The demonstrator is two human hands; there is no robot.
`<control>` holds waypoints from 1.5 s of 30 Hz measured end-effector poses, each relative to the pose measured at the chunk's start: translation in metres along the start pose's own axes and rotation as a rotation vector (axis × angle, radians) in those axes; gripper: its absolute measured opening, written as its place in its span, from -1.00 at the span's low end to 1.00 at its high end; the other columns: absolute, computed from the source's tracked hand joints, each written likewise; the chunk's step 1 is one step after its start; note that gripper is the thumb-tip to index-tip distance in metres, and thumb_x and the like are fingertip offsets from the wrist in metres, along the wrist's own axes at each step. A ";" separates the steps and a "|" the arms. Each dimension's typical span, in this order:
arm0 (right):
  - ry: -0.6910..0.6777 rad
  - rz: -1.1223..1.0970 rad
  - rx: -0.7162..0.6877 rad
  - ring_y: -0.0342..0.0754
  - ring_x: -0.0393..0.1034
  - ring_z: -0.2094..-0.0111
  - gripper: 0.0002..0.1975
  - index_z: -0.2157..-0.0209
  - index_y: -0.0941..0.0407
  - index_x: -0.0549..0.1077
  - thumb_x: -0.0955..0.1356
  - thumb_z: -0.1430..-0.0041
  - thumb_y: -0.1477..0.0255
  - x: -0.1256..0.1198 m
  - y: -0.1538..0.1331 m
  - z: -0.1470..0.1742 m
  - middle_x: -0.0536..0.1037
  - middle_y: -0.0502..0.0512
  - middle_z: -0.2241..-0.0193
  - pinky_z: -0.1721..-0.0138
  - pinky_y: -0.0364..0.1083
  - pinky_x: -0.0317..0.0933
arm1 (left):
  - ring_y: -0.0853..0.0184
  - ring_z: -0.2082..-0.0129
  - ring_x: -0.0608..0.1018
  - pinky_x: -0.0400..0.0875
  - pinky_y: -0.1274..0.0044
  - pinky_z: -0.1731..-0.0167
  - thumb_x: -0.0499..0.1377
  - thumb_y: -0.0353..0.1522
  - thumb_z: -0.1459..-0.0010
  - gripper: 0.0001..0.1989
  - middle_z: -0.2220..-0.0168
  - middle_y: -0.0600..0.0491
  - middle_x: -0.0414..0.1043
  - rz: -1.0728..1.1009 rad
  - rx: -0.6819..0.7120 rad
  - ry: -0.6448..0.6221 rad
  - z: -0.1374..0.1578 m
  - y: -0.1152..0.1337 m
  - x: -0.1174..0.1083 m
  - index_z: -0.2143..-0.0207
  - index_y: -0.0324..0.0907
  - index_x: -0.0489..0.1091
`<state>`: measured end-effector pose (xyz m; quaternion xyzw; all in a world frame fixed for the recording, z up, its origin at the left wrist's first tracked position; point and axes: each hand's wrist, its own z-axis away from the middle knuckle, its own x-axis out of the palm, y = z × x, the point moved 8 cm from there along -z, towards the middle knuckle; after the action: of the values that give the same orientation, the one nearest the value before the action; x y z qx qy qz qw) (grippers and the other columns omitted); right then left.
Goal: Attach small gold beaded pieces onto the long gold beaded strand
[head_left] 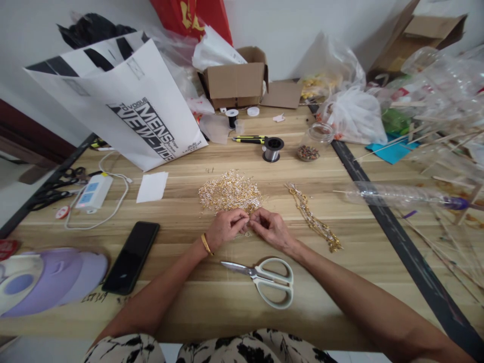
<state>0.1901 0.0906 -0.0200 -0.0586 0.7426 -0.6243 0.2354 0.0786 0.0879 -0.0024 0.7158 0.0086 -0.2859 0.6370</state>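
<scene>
The white bag (121,96) bears bold black capitals, slanting with its tilted front: "TO VOGUE" in smaller letters, "MENS" and "NEW-TIDE" in large ones. Tiny lettering beside the big words is too small to make out. Near the bag's lower right corner sits a small brand mark that seems to start with "LA"; the rest is unclear. On the table (181,217), by the phone's (131,257) near end, are dark handwritten digits, seemingly ending in "369". Gold marks on the red bag (214,22) are cut off and unreadable.
</scene>
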 end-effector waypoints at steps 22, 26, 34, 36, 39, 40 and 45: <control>0.001 -0.034 0.014 -0.21 0.16 0.57 -0.81 0.29 0.17 0.36 0.29 -0.17 0.32 -0.001 -0.001 0.000 0.33 -0.06 0.58 0.56 -0.22 0.05 | 0.43 0.62 0.51 0.40 0.64 0.57 0.04 -0.30 -0.19 -0.85 0.61 0.15 0.38 0.016 -0.034 0.028 0.000 -0.001 -0.003 0.35 -0.21 0.26; -0.025 -0.038 -0.007 -0.23 0.13 0.58 -0.82 0.32 0.18 0.39 0.30 -0.15 0.33 0.002 -0.003 0.000 0.34 -0.06 0.58 0.57 -0.23 0.04 | 0.42 0.61 0.51 0.40 0.63 0.56 0.04 -0.29 -0.19 -0.84 0.59 0.14 0.38 0.025 -0.030 0.026 -0.001 0.000 -0.002 0.35 -0.21 0.27; -0.042 -0.019 -0.032 -0.22 0.10 0.57 -0.84 0.43 0.17 0.35 0.28 -0.15 0.37 0.002 -0.006 -0.001 0.27 -0.07 0.61 0.55 -0.21 0.00 | 0.44 0.58 0.50 0.39 0.63 0.53 0.05 -0.30 -0.18 -0.85 0.56 0.13 0.37 0.043 -0.005 0.009 -0.001 -0.002 0.001 0.37 -0.21 0.28; -0.044 -0.009 -0.030 -0.22 0.09 0.57 -0.84 0.44 0.16 0.34 0.28 -0.15 0.37 0.002 -0.005 -0.001 0.26 -0.08 0.61 0.55 -0.21 -0.01 | 0.44 0.56 0.50 0.38 0.63 0.53 0.06 -0.30 -0.18 -0.85 0.54 0.12 0.38 0.034 -0.003 0.000 -0.001 0.000 0.001 0.36 -0.21 0.29; -0.042 0.000 -0.028 -0.22 0.08 0.58 -0.85 0.44 0.17 0.35 0.28 -0.15 0.38 0.002 -0.005 0.000 0.26 -0.08 0.61 0.56 -0.22 -0.02 | 0.43 0.55 0.49 0.36 0.62 0.51 0.05 -0.32 -0.18 -0.85 0.53 0.11 0.38 -0.005 -0.001 -0.004 -0.001 0.002 0.000 0.36 -0.22 0.30; -0.042 0.001 -0.028 -0.22 0.08 0.58 -0.85 0.43 0.17 0.35 0.28 -0.15 0.38 0.002 -0.005 0.000 0.27 -0.08 0.61 0.56 -0.22 -0.03 | 0.43 0.55 0.48 0.36 0.62 0.50 0.05 -0.33 -0.17 -0.86 0.53 0.11 0.38 -0.033 0.004 -0.002 -0.001 0.003 -0.001 0.37 -0.23 0.31; -0.025 -0.029 -0.029 -0.20 0.12 0.56 -0.84 0.44 0.16 0.36 0.29 -0.15 0.37 0.000 -0.005 0.000 0.29 -0.06 0.60 0.55 -0.22 0.00 | 0.45 0.53 0.41 0.30 0.63 0.48 0.10 -0.41 -0.09 -0.91 0.50 0.09 0.42 -0.192 0.041 -0.005 -0.003 0.005 -0.004 0.39 -0.24 0.38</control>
<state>0.1888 0.0892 -0.0157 -0.0807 0.7476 -0.6160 0.2346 0.0782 0.0914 0.0037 0.7238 0.0696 -0.3476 0.5919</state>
